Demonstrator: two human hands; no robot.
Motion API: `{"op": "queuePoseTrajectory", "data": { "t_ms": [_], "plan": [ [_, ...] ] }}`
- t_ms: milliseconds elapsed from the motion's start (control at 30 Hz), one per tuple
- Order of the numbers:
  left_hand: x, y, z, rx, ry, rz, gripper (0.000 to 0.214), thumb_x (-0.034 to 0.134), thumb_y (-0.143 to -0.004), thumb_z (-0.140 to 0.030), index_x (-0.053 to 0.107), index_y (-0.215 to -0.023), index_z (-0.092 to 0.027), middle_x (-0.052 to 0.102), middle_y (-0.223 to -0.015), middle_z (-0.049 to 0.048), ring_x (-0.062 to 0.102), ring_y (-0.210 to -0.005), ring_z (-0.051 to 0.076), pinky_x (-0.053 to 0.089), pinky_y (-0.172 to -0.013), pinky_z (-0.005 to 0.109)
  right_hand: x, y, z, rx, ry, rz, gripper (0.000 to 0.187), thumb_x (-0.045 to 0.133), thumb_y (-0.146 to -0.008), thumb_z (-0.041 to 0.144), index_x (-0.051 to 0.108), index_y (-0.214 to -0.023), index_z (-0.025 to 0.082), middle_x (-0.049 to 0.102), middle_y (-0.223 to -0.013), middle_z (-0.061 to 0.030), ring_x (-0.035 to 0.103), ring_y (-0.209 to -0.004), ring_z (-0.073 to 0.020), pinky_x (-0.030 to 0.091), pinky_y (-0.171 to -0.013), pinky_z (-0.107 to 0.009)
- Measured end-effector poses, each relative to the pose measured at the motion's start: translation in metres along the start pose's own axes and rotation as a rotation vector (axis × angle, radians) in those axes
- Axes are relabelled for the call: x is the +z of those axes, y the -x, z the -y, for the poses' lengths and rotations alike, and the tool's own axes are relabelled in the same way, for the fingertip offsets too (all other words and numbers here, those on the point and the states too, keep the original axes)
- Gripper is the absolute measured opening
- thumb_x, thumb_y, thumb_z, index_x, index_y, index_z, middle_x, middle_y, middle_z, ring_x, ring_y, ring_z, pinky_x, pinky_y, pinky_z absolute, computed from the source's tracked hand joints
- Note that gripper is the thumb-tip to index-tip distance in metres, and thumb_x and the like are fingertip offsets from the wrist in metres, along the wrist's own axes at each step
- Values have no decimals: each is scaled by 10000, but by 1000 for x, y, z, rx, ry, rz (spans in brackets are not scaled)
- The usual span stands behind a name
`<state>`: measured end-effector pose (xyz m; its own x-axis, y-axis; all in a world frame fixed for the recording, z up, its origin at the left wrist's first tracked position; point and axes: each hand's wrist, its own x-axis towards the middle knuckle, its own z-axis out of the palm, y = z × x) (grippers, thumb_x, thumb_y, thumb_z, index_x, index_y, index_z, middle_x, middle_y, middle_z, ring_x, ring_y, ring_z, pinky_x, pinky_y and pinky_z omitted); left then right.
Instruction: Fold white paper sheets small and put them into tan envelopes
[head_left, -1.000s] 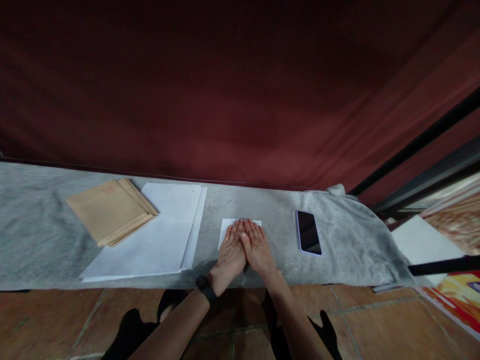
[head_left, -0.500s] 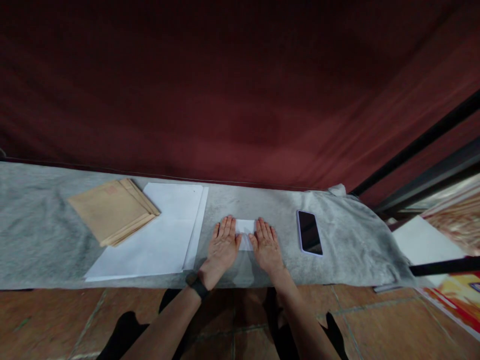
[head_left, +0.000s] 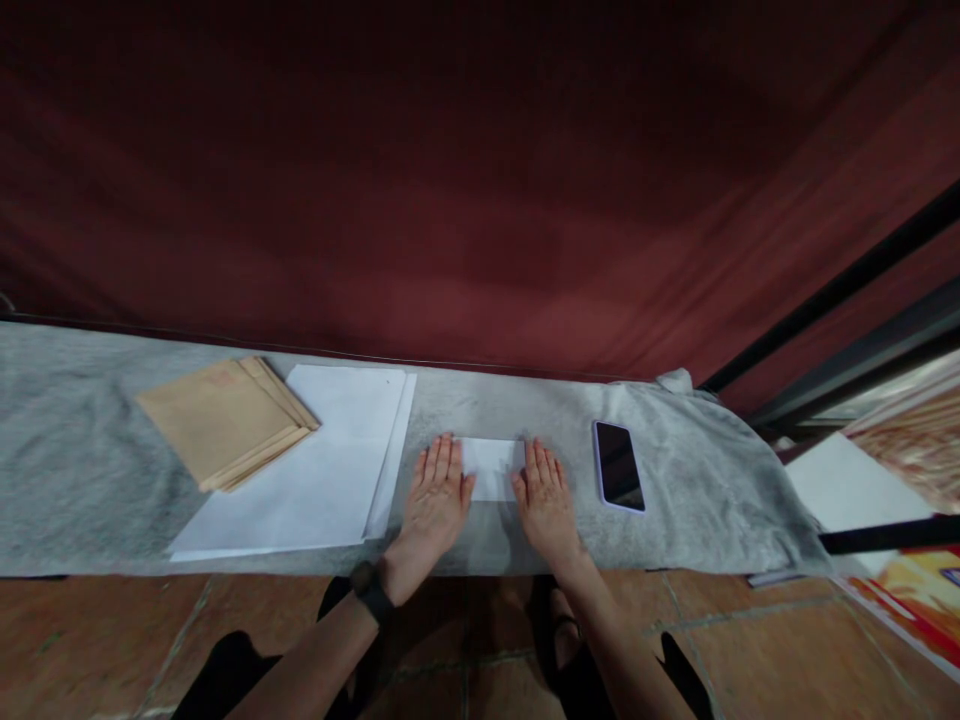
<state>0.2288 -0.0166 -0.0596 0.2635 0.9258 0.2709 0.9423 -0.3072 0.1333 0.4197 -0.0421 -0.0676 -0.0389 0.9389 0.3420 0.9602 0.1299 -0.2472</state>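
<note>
A small folded white paper (head_left: 492,468) lies on the grey cloth (head_left: 90,480) in front of me. My left hand (head_left: 433,497) rests flat on the paper's left end, fingers stretched out and together. My right hand (head_left: 547,495) lies flat on its right end in the same way. The paper's middle shows between the two hands. A black band sits on my left wrist.
A stack of white sheets (head_left: 322,460) lies to the left, with brown envelopes (head_left: 225,418) overlapping its far left corner. A dark phone (head_left: 618,465) lies to the right of my hands. A dark red curtain (head_left: 480,180) hangs behind. Tiled floor is below the cloth's edge.
My hands were together on the middle of the paper. They have slid apart, left hand leftward and right hand rightward, uncovering the paper's middle.
</note>
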Motion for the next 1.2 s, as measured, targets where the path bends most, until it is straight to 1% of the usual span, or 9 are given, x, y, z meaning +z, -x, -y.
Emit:
{"op": "queuePoseTrajectory", "data": {
  "t_ms": [167, 333, 433, 567, 667, 800, 967, 1100, 1200],
  "plan": [
    [-6, 14, -8, 306, 70, 126, 535, 381, -1003, -293, 426, -1511, -132, 403, -1592, 141, 338, -1499, 263, 269, -1229, 527, -2, 14, 16, -181, -89, 121, 545, 391, -1048, 333, 360, -1560, 150, 394, -1596, -124, 365, -1485, -253, 338, -1209, -483],
    [-3, 10, 5, 358, 21, 177, 483, 395, -995, -233, 493, -1458, -137, 477, -1544, 152, 409, -1462, 241, 320, -1209, 484, -4, 20, 7, -156, -38, 122, 584, 418, -1043, 375, 370, -1543, 77, 382, -1598, -162, 373, -1478, -275, 321, -1213, -472],
    [3, 7, 12, 366, -34, 203, 500, 393, -952, -123, 517, -1434, -172, 511, -1522, 138, 446, -1438, 222, 348, -1193, 458, -4, 19, 2, -138, -42, 104, 568, 415, -1042, 375, 392, -1535, 92, 419, -1582, -154, 384, -1469, -273, 334, -1201, -460],
    [-2, 7, 9, 398, -83, 208, 539, 390, -885, -12, 561, -1378, -148, 542, -1490, 159, 491, -1404, 233, 354, -1185, 459, -4, 13, -1, -44, -77, 51, 528, 374, -1048, 368, 470, -1478, 77, 494, -1526, -178, 436, -1424, -286, 362, -1163, -469],
    [-14, 5, -2, 448, -16, 196, 462, 427, -913, -60, 592, -1336, -147, 578, -1454, 157, 521, -1377, 243, 353, -1183, 463, -6, 7, -2, 87, -111, 4, 463, 367, -1031, 316, 566, -1391, 104, 590, -1418, -183, 530, -1305, -301, 421, -1077, -484],
    [-26, 1, -18, 409, 71, 188, 403, 483, -948, -164, 593, -1333, -115, 591, -1433, 179, 552, -1344, 266, 406, -1141, 445, -8, 0, -3, 206, -191, -31, 391, 412, -955, 234, 685, -1226, 165, 672, -1233, -155, 587, -1139, -301, 455, -998, -480],
    [-23, 1, -30, 297, 87, 176, 461, 566, -934, -265, 567, -1374, -127, 581, -1445, 180, 541, -1350, 294, 434, -1111, 452, -7, -8, -3, 292, -491, -71, 318, 479, -864, 247, 734, -1049, 200, 705, -1080, -121, 609, -1057, -280, 483, -966, -450],
    [-21, 3, -40, 237, 58, 151, 508, 588, -928, -303, 543, -1397, -114, 579, -1448, 172, 558, -1317, 312, 457, -1080, 450, -15, -14, 1, 376, -895, 5, 327, 503, -881, 354, 708, -1079, 194, 740, -1026, -82, 661, -942, -242, 539, -870, -387],
    [-26, 1, -46, 195, 64, 115, 450, 533, -937, -223, 558, -1373, -111, 626, -1388, 163, 615, -1220, 296, 504, -1009, 426, -25, -17, 6, 408, -1118, 61, 377, 545, -895, 462, 714, -1093, 190, 753, -1053, -79, 682, -916, -234, 555, -846, -374]
  ]
}}
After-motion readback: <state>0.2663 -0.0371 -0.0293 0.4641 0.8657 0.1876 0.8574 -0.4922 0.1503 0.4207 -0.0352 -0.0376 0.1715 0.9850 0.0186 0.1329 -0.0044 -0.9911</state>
